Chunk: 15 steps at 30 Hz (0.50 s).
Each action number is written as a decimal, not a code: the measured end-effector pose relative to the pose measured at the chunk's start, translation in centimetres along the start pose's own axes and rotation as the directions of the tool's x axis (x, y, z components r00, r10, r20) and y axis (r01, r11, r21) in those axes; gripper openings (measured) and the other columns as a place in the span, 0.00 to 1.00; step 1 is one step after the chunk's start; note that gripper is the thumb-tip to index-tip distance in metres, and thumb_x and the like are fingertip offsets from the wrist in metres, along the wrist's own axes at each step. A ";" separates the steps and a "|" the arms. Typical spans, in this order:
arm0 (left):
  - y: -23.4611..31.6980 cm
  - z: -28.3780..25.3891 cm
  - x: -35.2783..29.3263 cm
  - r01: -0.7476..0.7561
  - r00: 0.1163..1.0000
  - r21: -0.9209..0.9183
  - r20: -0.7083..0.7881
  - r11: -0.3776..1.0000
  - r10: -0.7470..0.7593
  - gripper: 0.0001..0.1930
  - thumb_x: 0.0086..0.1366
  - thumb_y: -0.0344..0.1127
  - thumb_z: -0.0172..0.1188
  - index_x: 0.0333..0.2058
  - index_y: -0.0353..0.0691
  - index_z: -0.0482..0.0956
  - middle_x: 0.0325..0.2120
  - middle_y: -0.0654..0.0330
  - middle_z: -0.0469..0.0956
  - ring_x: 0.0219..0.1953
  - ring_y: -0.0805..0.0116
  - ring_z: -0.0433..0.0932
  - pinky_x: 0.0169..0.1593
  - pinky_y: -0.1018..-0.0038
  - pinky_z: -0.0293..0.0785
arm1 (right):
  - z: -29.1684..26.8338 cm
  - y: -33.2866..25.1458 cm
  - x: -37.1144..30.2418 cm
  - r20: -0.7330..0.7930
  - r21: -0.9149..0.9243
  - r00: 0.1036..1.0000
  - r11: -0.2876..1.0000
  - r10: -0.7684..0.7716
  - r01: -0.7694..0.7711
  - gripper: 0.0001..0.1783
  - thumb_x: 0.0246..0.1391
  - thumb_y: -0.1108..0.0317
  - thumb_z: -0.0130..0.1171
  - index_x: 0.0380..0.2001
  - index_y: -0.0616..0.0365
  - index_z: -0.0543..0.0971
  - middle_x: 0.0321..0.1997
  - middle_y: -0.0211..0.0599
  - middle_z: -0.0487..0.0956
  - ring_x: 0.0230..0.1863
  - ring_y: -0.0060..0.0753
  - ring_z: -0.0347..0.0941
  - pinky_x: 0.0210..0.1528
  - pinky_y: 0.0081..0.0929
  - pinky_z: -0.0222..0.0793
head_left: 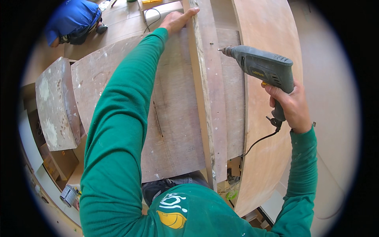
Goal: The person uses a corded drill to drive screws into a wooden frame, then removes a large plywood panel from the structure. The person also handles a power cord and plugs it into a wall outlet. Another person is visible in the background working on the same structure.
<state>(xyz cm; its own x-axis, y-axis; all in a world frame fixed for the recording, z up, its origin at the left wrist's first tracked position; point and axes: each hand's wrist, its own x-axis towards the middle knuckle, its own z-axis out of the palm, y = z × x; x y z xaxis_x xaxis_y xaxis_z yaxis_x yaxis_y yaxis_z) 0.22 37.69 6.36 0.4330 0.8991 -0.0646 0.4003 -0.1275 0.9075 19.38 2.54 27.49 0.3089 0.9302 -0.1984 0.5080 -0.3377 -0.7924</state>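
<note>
Right hand wrapped round drill, bit near plank. Left hand thumb over plank's far end; fingers hidden, can't tell grip. Loose bracing could let plank shift, bit skid.

The drill is dark grey, its trigger yellow, the sleeves green.

Look Around This Bright Room

On the right, I see a smooth, pale beige floor with soft light on it. A thin line curves across its lower part. Up at the far side, the tan floor has straight lines running over it. Over on the left, a brown, boxy piece of furniture sits near a long, flat white panel.
</note>
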 end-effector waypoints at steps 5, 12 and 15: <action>-0.3 0.8 -0.4 -0.004 1.000 0.056 -0.026 0.998 0.006 0.58 0.49 0.88 0.49 0.46 0.30 0.87 0.44 0.47 0.84 0.49 0.55 0.81 0.53 0.65 0.73 | 0.2 0.1 0.0 -0.001 0.006 1.000 0.999 -0.031 0.031 0.13 0.56 0.68 0.68 0.42 0.62 0.80 0.30 0.29 0.80 0.23 0.19 0.71 0.25 0.22 0.67; -1.0 1.6 0.1 -0.014 1.000 0.080 -0.021 0.997 0.016 0.57 0.50 0.88 0.48 0.44 0.29 0.87 0.42 0.44 0.84 0.48 0.53 0.81 0.52 0.62 0.73 | -0.3 -1.0 0.8 0.038 -0.062 0.999 0.997 -0.039 0.042 0.13 0.56 0.68 0.66 0.42 0.63 0.80 0.28 0.28 0.79 0.22 0.19 0.71 0.25 0.22 0.68; -1.4 1.5 0.2 -0.018 1.000 0.072 -0.008 0.997 0.018 0.48 0.59 0.78 0.53 0.43 0.28 0.86 0.39 0.52 0.83 0.43 0.62 0.79 0.52 0.68 0.71 | -0.2 -0.8 1.5 0.058 -0.069 0.996 0.995 -0.066 0.070 0.14 0.55 0.68 0.65 0.43 0.63 0.80 0.26 0.28 0.77 0.21 0.19 0.71 0.24 0.22 0.68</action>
<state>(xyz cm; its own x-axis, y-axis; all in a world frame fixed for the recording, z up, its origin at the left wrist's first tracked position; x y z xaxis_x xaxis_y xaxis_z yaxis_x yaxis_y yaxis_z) 0.93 37.40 4.41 0.4337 0.8999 -0.0448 0.4499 -0.1732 0.8761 19.57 4.20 27.95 0.2279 0.9571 -0.1790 0.5827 -0.2814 -0.7624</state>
